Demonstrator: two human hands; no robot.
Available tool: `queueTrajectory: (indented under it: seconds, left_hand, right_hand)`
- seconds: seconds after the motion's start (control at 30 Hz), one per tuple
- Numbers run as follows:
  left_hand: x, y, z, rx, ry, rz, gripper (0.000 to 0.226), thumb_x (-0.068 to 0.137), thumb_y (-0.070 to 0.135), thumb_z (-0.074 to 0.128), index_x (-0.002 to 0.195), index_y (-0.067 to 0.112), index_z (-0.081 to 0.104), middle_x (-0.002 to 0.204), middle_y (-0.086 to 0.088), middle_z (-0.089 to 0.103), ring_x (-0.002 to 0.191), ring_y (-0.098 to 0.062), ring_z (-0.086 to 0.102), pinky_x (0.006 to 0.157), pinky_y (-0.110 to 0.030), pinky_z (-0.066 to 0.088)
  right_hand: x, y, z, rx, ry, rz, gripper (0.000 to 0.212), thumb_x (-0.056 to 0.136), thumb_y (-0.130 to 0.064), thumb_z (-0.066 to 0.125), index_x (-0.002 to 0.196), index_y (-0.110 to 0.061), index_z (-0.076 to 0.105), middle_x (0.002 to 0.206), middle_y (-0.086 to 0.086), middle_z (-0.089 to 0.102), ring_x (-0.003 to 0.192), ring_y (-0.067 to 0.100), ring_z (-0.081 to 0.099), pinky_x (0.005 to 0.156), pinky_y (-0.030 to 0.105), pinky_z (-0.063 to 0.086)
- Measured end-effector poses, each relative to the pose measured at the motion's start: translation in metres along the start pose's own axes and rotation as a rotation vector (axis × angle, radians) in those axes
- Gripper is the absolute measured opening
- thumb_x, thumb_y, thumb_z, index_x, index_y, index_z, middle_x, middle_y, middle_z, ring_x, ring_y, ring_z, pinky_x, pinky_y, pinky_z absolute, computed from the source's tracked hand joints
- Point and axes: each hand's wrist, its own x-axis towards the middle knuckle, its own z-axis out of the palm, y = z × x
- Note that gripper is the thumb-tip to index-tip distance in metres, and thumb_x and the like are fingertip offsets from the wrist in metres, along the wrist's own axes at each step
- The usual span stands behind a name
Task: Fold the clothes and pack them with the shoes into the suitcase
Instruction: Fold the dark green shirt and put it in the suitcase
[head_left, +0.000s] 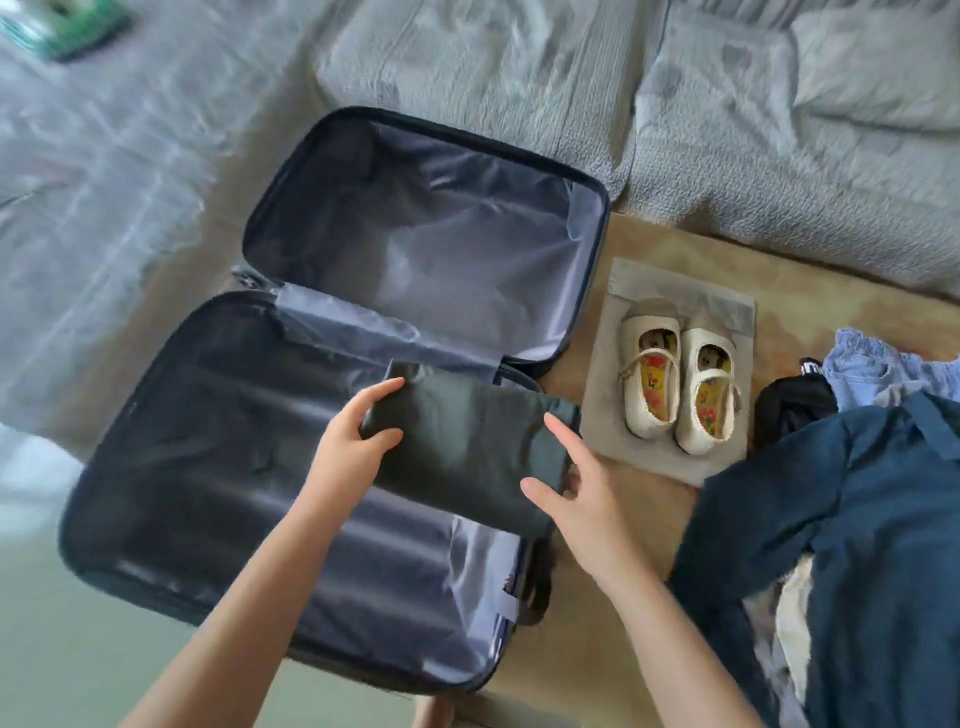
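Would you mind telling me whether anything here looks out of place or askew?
Only slightly: the folded dark garment, held by the left hand and right hand, sits askew, overhanging the right edge of the suitcase toward the shoes. Nothing looks spilled or damaged.

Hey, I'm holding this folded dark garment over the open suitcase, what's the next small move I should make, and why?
Probably lower the folded dark garment into the near half of the suitcase, shifting it slightly left. Your left hand and right hand hold its two ends, it is already folded, and its right end overhangs the rim toward the shoes.
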Motion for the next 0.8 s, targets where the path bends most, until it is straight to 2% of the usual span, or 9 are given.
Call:
queueTrajectory:
  seconds: [0.07, 0.13, 0.23, 0.27, 0.37, 0.53, 0.63, 0.73, 0.8]
  left_hand:
    - [0.02, -0.008, -0.045, 0.039, 0.045, 0.008, 0.056, 0.086, -0.011, 0.054, 0.123, 0.031, 0.059, 0.12, 0.003, 0.062, 0.108, -0.008, 0.058, 0.095, -0.028, 0.049]
    - [0.043, -0.022, -0.083, 0.1, 0.088, -0.01, 0.056, 0.087, -0.007, 0.055, 0.123, 0.036, 0.058, 0.126, 0.001, 0.06, 0.114, -0.013, 0.056, 0.097, -0.035, 0.048]
    - [0.081, -0.043, -0.129, 0.179, 0.153, -0.036, 0.057, 0.088, -0.001, 0.054, 0.118, 0.047, 0.056, 0.13, 0.002, 0.057, 0.121, -0.017, 0.053, 0.1, -0.04, 0.046]
    - [0.093, -0.05, -0.14, 0.187, 0.176, -0.047, 0.056, 0.088, -0.002, 0.053, 0.118, 0.046, 0.056, 0.13, 0.002, 0.057, 0.117, -0.017, 0.054, 0.098, -0.037, 0.046]
    - [0.124, -0.069, -0.162, 0.24, 0.226, -0.079, 0.054, 0.089, -0.004, 0.05, 0.124, 0.038, 0.055, 0.13, -0.001, 0.056, 0.096, -0.015, 0.055, 0.079, -0.028, 0.045]
    - [0.153, -0.101, -0.177, 0.346, 0.312, -0.106, 0.052, 0.092, -0.004, 0.046, 0.131, 0.03, 0.052, 0.136, -0.002, 0.051, 0.091, -0.016, 0.052, 0.066, -0.025, 0.04]
    - [0.162, -0.116, -0.177, 0.363, 0.323, -0.06, 0.053, 0.092, -0.003, 0.045, 0.133, 0.03, 0.05, 0.136, -0.006, 0.051, 0.111, -0.025, 0.053, 0.08, -0.029, 0.041]
    - [0.166, -0.123, -0.174, 0.333, 0.297, 0.011, 0.053, 0.092, -0.004, 0.046, 0.133, 0.03, 0.051, 0.136, -0.003, 0.052, 0.125, -0.02, 0.047, 0.094, -0.025, 0.036]
    - [0.167, -0.124, -0.171, 0.357, 0.285, 0.029, 0.053, 0.092, -0.004, 0.045, 0.135, 0.028, 0.05, 0.135, -0.004, 0.051, 0.126, -0.018, 0.044, 0.095, -0.022, 0.031]
  right_hand:
    - [0.021, -0.013, 0.048, -0.039, -0.023, -0.015, 0.066, 0.087, -0.01, 0.067, 0.14, -0.04, 0.04, 0.135, -0.022, 0.041, 0.124, -0.003, 0.041, 0.107, 0.022, 0.034]
    - [0.04, -0.022, 0.092, -0.074, -0.042, -0.013, 0.065, 0.089, -0.011, 0.065, 0.143, -0.036, 0.037, 0.134, -0.02, 0.037, 0.125, -0.002, 0.033, 0.105, 0.017, 0.028]
    - [0.07, -0.029, 0.15, -0.086, -0.047, -0.007, 0.067, 0.088, -0.007, 0.064, 0.145, -0.028, 0.036, 0.128, -0.011, 0.039, 0.122, 0.002, 0.036, 0.099, 0.011, 0.025]
    - [0.08, -0.028, 0.167, -0.09, -0.045, -0.002, 0.067, 0.088, -0.006, 0.064, 0.145, -0.027, 0.035, 0.126, -0.009, 0.039, 0.12, 0.003, 0.037, 0.097, 0.01, 0.025]
    - [0.108, -0.024, 0.208, -0.098, -0.055, 0.029, 0.068, 0.089, -0.006, 0.063, 0.147, -0.025, 0.032, 0.121, -0.006, 0.039, 0.11, 0.004, 0.039, 0.092, 0.009, 0.025]
    - [0.142, -0.008, 0.252, -0.141, -0.055, 0.04, 0.072, 0.088, -0.003, 0.062, 0.149, -0.022, 0.028, 0.118, -0.002, 0.038, 0.108, 0.007, 0.038, 0.086, 0.004, 0.022]
    - [0.153, 0.001, 0.261, -0.142, -0.037, 0.045, 0.072, 0.088, -0.001, 0.061, 0.149, -0.022, 0.028, 0.118, -0.002, 0.038, 0.106, 0.007, 0.037, 0.083, 0.003, 0.021]
    - [0.156, 0.007, 0.259, -0.14, 0.011, 0.038, 0.071, 0.088, -0.001, 0.062, 0.148, -0.022, 0.031, 0.118, -0.003, 0.038, 0.103, 0.002, 0.036, 0.082, 0.0, 0.022]
    - [0.155, 0.009, 0.258, -0.141, 0.035, 0.023, 0.07, 0.087, 0.0, 0.062, 0.147, -0.022, 0.033, 0.118, -0.004, 0.039, 0.099, -0.002, 0.036, 0.082, -0.003, 0.022]
